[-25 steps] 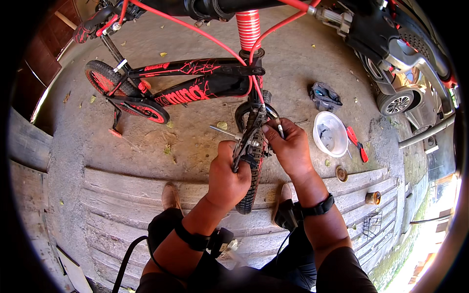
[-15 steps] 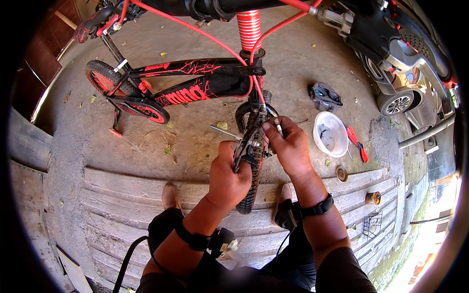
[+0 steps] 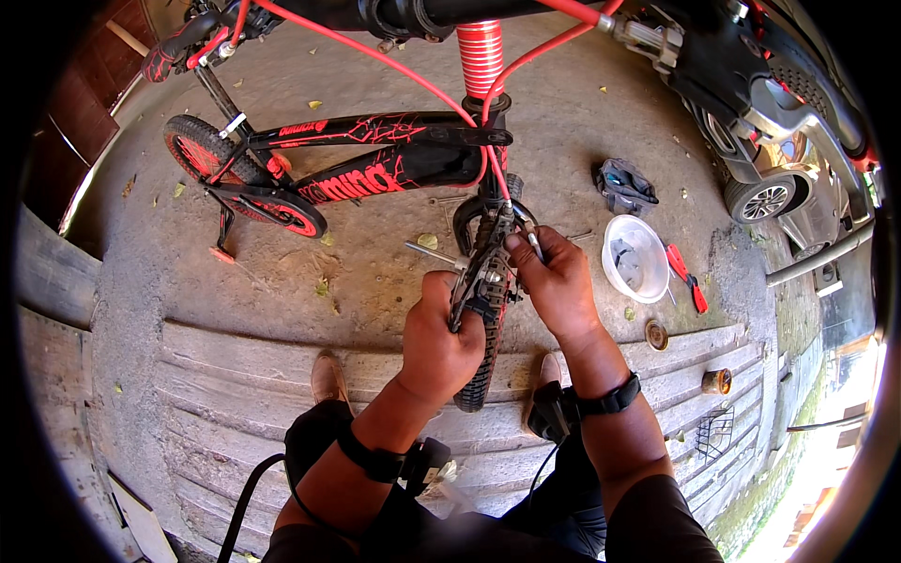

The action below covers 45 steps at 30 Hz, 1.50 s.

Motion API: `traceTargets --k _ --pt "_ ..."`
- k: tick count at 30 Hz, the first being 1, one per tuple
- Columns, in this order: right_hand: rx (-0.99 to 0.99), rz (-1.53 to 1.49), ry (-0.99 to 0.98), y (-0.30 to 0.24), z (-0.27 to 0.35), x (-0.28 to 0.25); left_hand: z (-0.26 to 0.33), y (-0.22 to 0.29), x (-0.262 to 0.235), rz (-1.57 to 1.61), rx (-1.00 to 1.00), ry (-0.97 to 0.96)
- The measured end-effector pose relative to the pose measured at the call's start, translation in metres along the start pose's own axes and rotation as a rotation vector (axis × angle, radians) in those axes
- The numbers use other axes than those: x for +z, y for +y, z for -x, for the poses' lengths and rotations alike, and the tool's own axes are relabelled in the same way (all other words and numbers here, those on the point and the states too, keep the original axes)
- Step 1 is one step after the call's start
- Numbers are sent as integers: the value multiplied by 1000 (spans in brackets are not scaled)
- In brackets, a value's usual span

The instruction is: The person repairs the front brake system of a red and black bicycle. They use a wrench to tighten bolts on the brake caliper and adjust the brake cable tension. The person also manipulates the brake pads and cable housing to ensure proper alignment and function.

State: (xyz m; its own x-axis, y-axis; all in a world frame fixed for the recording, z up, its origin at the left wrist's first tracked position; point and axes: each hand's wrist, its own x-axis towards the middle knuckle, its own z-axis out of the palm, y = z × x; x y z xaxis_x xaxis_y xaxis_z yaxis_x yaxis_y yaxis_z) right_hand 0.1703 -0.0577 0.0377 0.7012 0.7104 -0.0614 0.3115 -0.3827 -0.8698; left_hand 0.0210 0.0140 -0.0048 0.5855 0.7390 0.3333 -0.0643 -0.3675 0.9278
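A black and red bicycle [image 3: 404, 169] stands in front of me, its front wheel [image 3: 481, 380] pointing toward my feet. My left hand [image 3: 441, 333] is closed around the left arm of the front brake [image 3: 490, 272], just over the tyre. On the other side of the brake, my right hand [image 3: 558, 281] pinches a slim metal piece [image 3: 535, 242] between thumb and fingers; its kind is unclear. A red brake cable [image 3: 496, 174] runs down to the brake between the hands. A metal rod [image 3: 432, 253] sticks out left of the brake. My fingers hide part of the brake.
Right of the wheel are a white plastic tub [image 3: 648, 293] with small parts, a red-handled tool [image 3: 690, 279] and a dark bag [image 3: 624, 186]. Two small round tins [image 3: 717, 381] and a wire rack [image 3: 715, 432] lie near the ridged steps [image 3: 253, 375]. A car [image 3: 765, 192] is parked at far right.
My right hand has shifted slightly, and the slim metal piece in it now shows more of its length, slanting up toward the brake. My left hand stays put.
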Motion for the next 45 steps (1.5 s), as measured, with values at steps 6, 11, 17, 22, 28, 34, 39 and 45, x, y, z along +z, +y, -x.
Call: traceTargets --k 6,11,17,22,28,34,39,45 --pt "-249 -368 95 2 -2 16 -1 5 0 12 -8 2" --pt "155 -639 -71 -14 -2 3 -1 4 0 3 1 8" --pt "233 -980 -248 0 -13 1 -2 6 1 47 20 7" --pt "195 -1135 -406 12 -18 4 -1 0 2 -6 51 13" --pt "124 -1245 -505 17 -17 7 -2 -2 2 -20 116 24" --pt "83 -1288 -541 23 -17 11 0 2 1 -30 118 21" --pt "81 -1259 -514 24 -16 11 4 4 1 -15 17 -11" --pt "92 -1196 -463 18 -13 11 5 3 2 10 -29 -15"
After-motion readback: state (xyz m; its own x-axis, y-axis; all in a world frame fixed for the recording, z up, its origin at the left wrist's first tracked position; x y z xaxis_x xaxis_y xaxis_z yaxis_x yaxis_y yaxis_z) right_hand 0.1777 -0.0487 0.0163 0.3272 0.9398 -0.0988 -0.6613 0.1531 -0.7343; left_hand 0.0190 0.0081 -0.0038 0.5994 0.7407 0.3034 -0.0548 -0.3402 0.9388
